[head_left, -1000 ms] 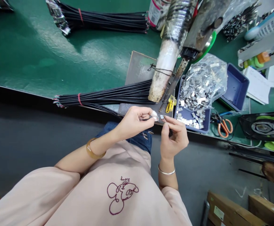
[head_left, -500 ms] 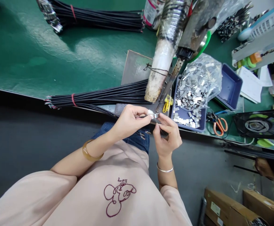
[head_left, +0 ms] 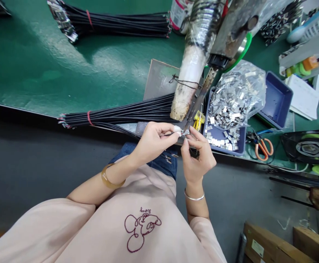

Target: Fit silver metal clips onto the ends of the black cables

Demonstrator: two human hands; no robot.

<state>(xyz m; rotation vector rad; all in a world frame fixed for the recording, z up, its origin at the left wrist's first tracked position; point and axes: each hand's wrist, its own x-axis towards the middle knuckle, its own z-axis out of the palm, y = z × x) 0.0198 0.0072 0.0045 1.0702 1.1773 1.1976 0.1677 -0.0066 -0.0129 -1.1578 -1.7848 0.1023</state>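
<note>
My left hand (head_left: pixel 155 141) pinches the end of a black cable between thumb and forefinger, a white cover on one fingertip. At that end sits a small silvery metal connector (head_left: pixel 186 132). My right hand (head_left: pixel 199 155) is closed with its thumb and fingertips on the connector from the other side; part of it is hidden by the fingers. Behind my hands a bundle of black cables (head_left: pixel 121 109), tied with a red band, lies along the table edge. Just beyond the fingertips, a soldering iron (head_left: pixel 200 100) points down beside a dirty white tube (head_left: pixel 185 84).
Right of my hands, a blue tray (head_left: pixel 241 148) holds loose metal shells and a plastic bag (head_left: pixel 247 87) of them. Orange-handled pliers (head_left: pixel 263 149) and a black fan (head_left: pixel 310 148) lie farther right. Another cable bundle (head_left: pixel 126 25) lies at the back. Cardboard boxes (head_left: pixel 269 244) stand below.
The whole view has shifted slightly, so things appear a little farther right. Both hands stay together at the connector, with the right fingers slightly readjusted on it.
</note>
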